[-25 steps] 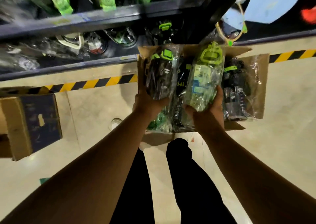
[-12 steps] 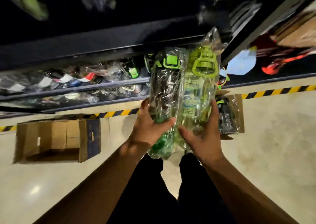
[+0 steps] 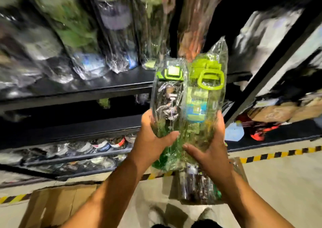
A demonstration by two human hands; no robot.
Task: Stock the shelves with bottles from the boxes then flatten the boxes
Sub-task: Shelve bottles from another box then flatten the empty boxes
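Lime-green bottle (image 3: pixel 198 109) in right hand (image 3: pixel 212 156), green-capped bottle (image 3: pixel 165 105) in left hand (image 3: pixel 149 140), plastic-wrapped

Glossy wrap is gleaming against matt shelving.
Crinkled clear plastic film is shining over the dark bottle (image 3: pixel 167 105) and the green bottle (image 3: pixel 200 105), their lime lids showing smooth plastic; the black shelf (image 3: pixel 104 86) is looking like matt metal, the cardboard box (image 3: pixel 57 203) dull brown.
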